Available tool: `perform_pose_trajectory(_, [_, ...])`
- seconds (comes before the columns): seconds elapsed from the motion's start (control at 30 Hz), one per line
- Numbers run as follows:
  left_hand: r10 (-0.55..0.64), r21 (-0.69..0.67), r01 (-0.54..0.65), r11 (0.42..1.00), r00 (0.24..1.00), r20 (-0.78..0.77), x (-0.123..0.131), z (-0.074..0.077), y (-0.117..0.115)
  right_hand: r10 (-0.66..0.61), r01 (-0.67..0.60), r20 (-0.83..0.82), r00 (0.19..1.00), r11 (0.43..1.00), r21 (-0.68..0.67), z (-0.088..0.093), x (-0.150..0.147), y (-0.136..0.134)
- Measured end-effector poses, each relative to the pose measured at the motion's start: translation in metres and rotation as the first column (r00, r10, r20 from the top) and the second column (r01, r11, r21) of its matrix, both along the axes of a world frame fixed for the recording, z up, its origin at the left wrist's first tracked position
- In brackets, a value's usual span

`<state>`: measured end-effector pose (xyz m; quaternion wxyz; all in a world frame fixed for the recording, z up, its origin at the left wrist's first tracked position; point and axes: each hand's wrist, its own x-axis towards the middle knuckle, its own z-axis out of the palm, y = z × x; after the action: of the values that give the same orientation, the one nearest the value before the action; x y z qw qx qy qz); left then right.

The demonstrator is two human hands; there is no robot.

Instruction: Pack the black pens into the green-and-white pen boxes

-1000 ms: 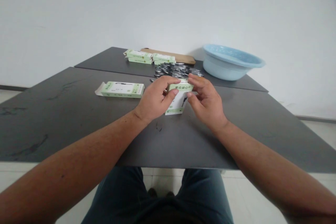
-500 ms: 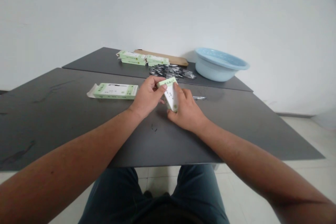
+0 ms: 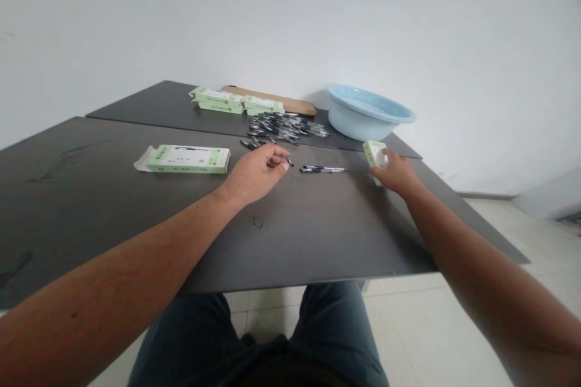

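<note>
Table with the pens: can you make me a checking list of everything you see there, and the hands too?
Surface: dark grey table, scuffed, two tops pushed together.
Job's things: small green box in the right hand; loose pen lying between the hands; pen pile behind it.
Clutter: flat green box; green boxes on the far top; brown cardboard; blue basin.
Grippers: left hand curled, fingertips at a dark pen tip, grip unclear; right hand closed on the small green box.
Cables: nothing seen.
Surroundings: white wall, pale floor tiles.
</note>
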<state>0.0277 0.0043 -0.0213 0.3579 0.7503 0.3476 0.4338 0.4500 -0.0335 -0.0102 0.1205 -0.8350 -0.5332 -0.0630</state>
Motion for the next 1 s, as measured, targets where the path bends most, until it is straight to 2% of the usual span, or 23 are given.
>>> perform_pose_trajectory(0.13, [0.014,0.029,-0.011,1.000,0.996,-0.091,-0.004,0.003,0.000,-0.039,0.039,0.006,0.999,0.999,-0.015,-0.004,0.007,0.012])
perform_pose_trajectory(0.27, [0.033,0.089,-0.018,0.996,0.985,-0.167,-0.005,0.006,-0.003,-0.030,0.030,0.003,1.000,0.999,-0.023,0.000,0.002,0.019])
perform_pose_trajectory(0.47, [-0.066,0.156,0.124,0.980,0.941,-0.331,-0.002,0.007,-0.012,0.153,-0.157,0.043,0.987,0.983,0.091,0.013,-0.035,0.025])
perform_pose_trajectory(0.53, [-0.067,0.193,0.165,0.967,0.898,-0.435,-0.001,0.009,-0.013,0.210,-0.211,0.024,0.977,0.968,0.133,0.022,-0.060,0.029])
perform_pose_trajectory(0.6, [-0.065,0.201,0.215,0.956,0.822,-0.566,0.000,0.010,-0.014,0.290,-0.285,-0.005,0.957,0.944,0.165,0.033,-0.092,0.036])
perform_pose_trajectory(0.67, [-0.070,0.188,0.274,0.943,0.718,-0.692,0.002,0.010,-0.015,0.396,-0.384,-0.027,0.918,0.904,0.187,0.045,-0.132,0.045])
perform_pose_trajectory(0.7, [-0.076,0.181,0.292,0.939,0.690,-0.720,0.003,0.010,-0.016,0.462,-0.449,-0.027,0.886,0.872,0.193,0.051,-0.153,0.051])
perform_pose_trajectory(0.83, [-0.095,0.169,0.332,0.928,0.650,-0.754,0.008,0.006,-0.019,0.642,-0.623,-0.070,0.764,0.761,0.180,0.067,-0.242,0.081])
perform_pose_trajectory(1.0, [-0.104,0.153,0.336,0.929,0.637,-0.764,0.010,0.005,-0.022,0.727,-0.742,-0.318,0.608,0.663,0.096,0.065,-0.334,0.127])
